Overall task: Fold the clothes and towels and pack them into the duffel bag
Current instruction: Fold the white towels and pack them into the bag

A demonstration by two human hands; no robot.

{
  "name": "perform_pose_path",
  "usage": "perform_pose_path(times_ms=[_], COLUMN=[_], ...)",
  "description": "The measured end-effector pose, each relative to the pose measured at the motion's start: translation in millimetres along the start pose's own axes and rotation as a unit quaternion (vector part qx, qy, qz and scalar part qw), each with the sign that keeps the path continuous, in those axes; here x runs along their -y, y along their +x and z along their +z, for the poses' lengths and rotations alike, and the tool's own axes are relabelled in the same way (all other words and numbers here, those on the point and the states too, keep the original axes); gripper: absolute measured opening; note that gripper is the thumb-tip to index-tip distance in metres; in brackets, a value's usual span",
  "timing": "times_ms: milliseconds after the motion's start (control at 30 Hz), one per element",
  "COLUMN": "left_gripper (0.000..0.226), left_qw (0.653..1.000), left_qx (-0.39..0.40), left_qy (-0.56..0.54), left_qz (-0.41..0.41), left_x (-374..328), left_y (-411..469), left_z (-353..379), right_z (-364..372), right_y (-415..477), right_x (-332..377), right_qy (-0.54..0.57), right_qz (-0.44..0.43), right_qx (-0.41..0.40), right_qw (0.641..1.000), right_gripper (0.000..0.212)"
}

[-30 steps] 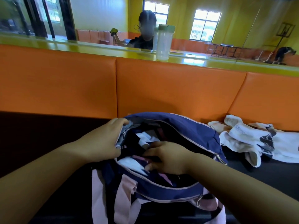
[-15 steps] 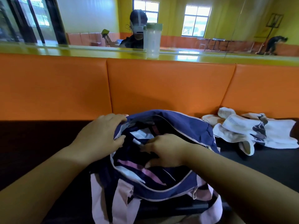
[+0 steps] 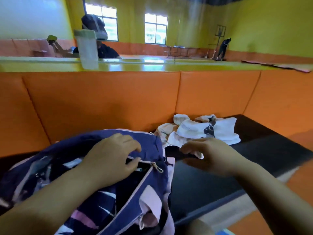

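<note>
Striped clothing already sits inside the open navy duffel bag [image 3: 149, 145] on the dark bench, left hand [image 3: 113, 156] pinching its zipper edge, but the white towels [image 3: 203, 131] still lie unpacked beside it. A second ago the right hand [image 3: 210, 155] was pressing inside the bag; now it's out, fingers loosely open and empty, reaching for the towels.
</note>
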State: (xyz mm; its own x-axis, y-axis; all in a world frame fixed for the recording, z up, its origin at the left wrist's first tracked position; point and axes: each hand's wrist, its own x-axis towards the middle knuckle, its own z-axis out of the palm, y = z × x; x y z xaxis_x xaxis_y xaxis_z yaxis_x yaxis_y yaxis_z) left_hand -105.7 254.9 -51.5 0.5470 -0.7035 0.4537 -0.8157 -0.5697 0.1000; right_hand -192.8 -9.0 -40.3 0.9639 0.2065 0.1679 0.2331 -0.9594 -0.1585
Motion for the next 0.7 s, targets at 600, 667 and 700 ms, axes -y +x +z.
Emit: perform_pose_path(times_ms=[600, 667, 700], left_gripper=[0.043, 0.055, 0.059], left_qw=[0.971, 0.963, 0.960], left_qx=[0.176, 0.181, 0.177], left_qy=[-0.069, -0.056, -0.051], left_qz=[-0.144, -0.190, -0.208], left_x=[-75.6, -70.5, -69.0], left_y=[226.2, 244.0, 252.0], left_z=[211.4, 223.8, 228.1], right_z=[53.6, 62.3, 66.2], right_y=[-4.5, 2.8, 6.6], right_x=[-284.4, -306.6, -316.2], right_qy=[-0.003, 0.008, 0.012], right_qz=[0.412, 0.441, 0.453], right_qx=[-0.005, -0.025, -0.028], right_qw=[0.911, 0.897, 0.891], right_gripper=[0.042, 0.052, 0.055])
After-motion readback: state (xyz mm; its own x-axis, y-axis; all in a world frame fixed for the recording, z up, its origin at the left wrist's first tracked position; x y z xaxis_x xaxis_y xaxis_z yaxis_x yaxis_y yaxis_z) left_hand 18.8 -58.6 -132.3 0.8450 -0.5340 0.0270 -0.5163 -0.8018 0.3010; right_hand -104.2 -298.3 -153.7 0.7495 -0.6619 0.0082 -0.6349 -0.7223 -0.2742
